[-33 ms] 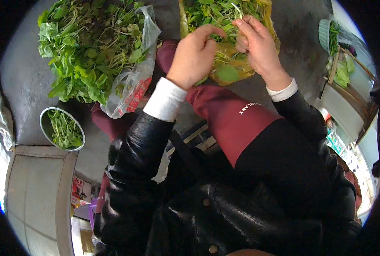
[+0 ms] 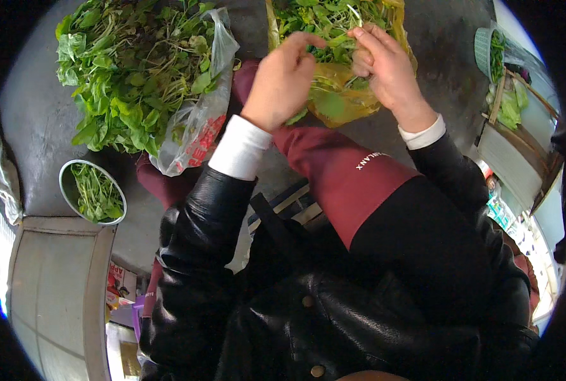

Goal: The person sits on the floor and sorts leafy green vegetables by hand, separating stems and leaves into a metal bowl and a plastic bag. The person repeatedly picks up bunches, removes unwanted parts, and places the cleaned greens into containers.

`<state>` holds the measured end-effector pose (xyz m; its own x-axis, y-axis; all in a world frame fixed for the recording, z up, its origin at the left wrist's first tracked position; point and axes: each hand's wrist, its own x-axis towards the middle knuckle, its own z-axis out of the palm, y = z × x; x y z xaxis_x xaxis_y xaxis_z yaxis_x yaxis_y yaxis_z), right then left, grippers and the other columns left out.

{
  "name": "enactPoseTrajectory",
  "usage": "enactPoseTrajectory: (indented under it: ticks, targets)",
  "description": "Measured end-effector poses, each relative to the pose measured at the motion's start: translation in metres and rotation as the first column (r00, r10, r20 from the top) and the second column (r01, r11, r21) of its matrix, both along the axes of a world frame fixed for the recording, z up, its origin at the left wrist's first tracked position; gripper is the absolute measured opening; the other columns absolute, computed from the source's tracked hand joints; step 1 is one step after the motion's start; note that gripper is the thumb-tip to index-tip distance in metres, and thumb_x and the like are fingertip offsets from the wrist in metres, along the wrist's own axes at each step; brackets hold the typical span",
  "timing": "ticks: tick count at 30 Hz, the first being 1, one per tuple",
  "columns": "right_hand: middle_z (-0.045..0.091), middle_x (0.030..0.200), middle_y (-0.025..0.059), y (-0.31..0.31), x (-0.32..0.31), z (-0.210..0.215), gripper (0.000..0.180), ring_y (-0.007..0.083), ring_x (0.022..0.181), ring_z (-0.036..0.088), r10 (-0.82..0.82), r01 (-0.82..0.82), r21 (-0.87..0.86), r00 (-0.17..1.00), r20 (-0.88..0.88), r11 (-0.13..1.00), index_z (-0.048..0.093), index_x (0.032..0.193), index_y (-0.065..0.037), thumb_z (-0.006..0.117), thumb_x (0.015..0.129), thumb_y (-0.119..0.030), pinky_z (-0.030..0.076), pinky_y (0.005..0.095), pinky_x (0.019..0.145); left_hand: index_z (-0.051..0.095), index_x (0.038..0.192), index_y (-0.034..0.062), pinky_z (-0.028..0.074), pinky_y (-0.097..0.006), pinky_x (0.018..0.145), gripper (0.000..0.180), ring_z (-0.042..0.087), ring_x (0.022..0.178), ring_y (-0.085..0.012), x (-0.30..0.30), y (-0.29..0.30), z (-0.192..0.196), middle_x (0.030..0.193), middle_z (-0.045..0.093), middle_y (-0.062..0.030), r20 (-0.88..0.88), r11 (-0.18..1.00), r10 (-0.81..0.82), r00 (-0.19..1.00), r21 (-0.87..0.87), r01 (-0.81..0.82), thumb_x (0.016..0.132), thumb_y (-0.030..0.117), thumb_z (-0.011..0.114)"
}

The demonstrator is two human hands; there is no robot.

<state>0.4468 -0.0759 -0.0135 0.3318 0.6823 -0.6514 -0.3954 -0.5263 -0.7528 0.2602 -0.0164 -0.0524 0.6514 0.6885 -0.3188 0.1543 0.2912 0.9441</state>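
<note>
While both hands stay over yellow bag, nothing shifts: left hand and right hand pinch leafy greens; picking continues.

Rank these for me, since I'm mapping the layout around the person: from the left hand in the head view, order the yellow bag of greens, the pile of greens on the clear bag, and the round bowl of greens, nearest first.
From the left hand:
1. Yellow bag of greens, right beside the hand, to its right.
2. Pile of greens on the clear bag, to its left.
3. Round bowl of greens, far lower left, on the floor.
</note>
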Motion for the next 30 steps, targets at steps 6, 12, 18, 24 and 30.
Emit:
enactPoseTrajectory:
  ticks: [6,12,18,24,30]
  targets:
    - [0.031,0.064,-0.0053,0.004,0.016,0.006,0.017,0.0079,0.056,0.031,-0.168,0.105,-0.201,0.93,-0.328,0.974,0.056,0.108,-0.001,0.051,0.105,-0.018,0.031,0.0251,0.054,0.068,0.113,0.0048,0.045,-0.025,0.056,0.022,0.056,0.067,-0.0062,-0.02,0.016,-0.007,0.085,0.066,-0.0014,-0.075,0.95,-0.266,0.961,0.147,0.275,0.094,0.016,0.068]
    - [0.033,0.066,-0.0053,0.006,0.028,0.004,0.019,0.0069,0.056,0.031,-0.194,0.132,-0.16,0.857,-0.478,0.978,0.054,0.105,-0.001,0.048,0.106,-0.019,0.031,0.0224,0.053,0.074,0.101,0.0133,0.053,-0.039,0.066,0.03,0.067,0.071,-0.0318,-0.006,0.003,-0.005,0.076,0.068,-0.0137,0.053,0.862,-0.441,0.896,0.301,0.407,0.08,0.034,0.078]
    - [0.034,0.066,-0.0056,0.004,0.029,0.001,0.021,0.0063,0.056,0.03,-0.242,0.198,-0.141,0.842,-0.482,0.97,0.054,0.105,0.0,0.043,0.108,-0.018,0.031,0.0209,0.052,0.069,0.099,0.0033,0.047,-0.033,0.063,0.025,0.059,0.069,-0.0195,-0.008,-0.009,-0.003,0.079,0.064,-0.0103,-0.028,0.857,-0.405,0.914,0.337,0.39,0.089,0.025,0.075]
    - [0.034,0.064,-0.0058,0.004,0.024,0.006,0.016,0.0047,0.052,0.029,-0.198,0.175,-0.126,0.959,-0.204,0.976,0.058,0.108,-0.003,0.053,0.104,-0.018,0.026,0.0195,0.048,0.065,0.104,-0.001,0.048,-0.032,0.079,0.02,0.061,0.087,-0.0212,-0.002,-0.014,-0.012,0.089,0.063,-0.0108,0.151,0.952,-0.27,0.951,0.188,0.24,0.101,0.018,0.058]
    - [0.034,0.066,-0.0067,0.004,0.013,0.009,0.017,0.0016,0.052,0.027,0.108,-0.105,-0.13,0.994,0.019,0.986,0.06,0.108,-0.008,0.055,0.104,-0.023,0.02,0.0197,0.045,0.061,0.108,-0.0018,0.045,-0.025,0.078,0.028,0.056,0.084,-0.0115,-0.001,-0.018,-0.016,0.089,0.06,-0.0008,0.337,0.948,-0.166,0.927,-0.203,0.244,0.106,0.022,0.047]
